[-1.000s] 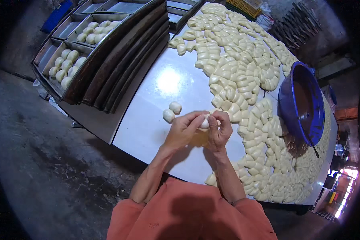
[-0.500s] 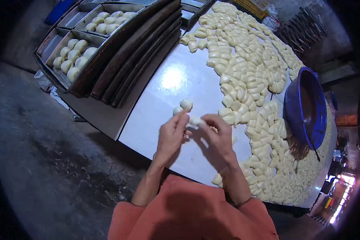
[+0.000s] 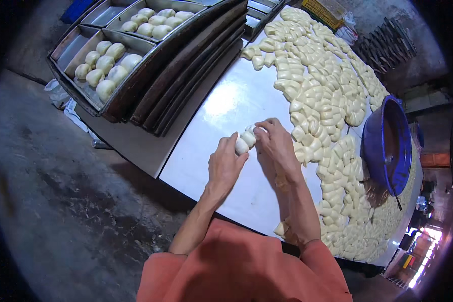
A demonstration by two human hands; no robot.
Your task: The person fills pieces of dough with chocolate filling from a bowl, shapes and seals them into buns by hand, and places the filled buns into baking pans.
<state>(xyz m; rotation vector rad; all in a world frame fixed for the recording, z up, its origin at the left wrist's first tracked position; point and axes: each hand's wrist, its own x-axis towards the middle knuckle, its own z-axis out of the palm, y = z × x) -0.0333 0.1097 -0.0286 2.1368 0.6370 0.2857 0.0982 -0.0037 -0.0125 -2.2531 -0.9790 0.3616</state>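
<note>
Three smooth, pale dough balls (image 3: 242, 146) sit in a short slanting row on the white tabletop (image 3: 201, 146). My left hand (image 3: 225, 165) curls its thumb and fingers around the nearest ball. At the far end of the row, my right hand (image 3: 276, 145) has bent fingers on the last ball and partly covers it. The middle ball shows between the two hands. Just right of my right hand spreads a large mass of cut dough pieces (image 3: 327, 90), packed closely over the table.
Dark metal trays (image 3: 186, 65) stand stacked at the upper left; the top one holds dough balls (image 3: 105, 64) in its compartments. A blue basin (image 3: 366, 146) with brown contents stands on the right. A yellow crate (image 3: 323, 14) and dark stacked sticks (image 3: 386, 45) are beyond the table.
The third ball, earlier between my fingers close to me, now lies in line with the other two. My right hand has moved away from me to the row's far end; my left hand has closed around the near ball.
</note>
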